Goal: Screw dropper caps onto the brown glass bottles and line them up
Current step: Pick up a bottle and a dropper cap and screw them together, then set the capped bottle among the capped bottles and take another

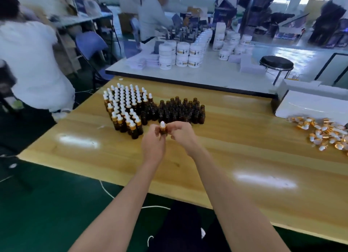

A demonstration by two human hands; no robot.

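Note:
My left hand (153, 144) grips a brown glass bottle (163, 130) above the wooden table (244, 157). On the bottle sits a dropper cap (162, 124) with a gold collar and a white bulb, and my right hand (181, 132) pinches it with its fingertips. Just beyond my hands stand several capped bottles (124, 107) in rows on the left. Several uncapped brown bottles (177, 109) cluster beside them on the right. A loose pile of gold and white dropper caps (325, 134) lies at the table's right edge.
A white box (310, 106) sits at the back right of the table. Behind it a white table (207, 71) carries stacked white jars (181, 54). A black stool (276, 62) stands beyond. A person in white (32, 63) is at the left.

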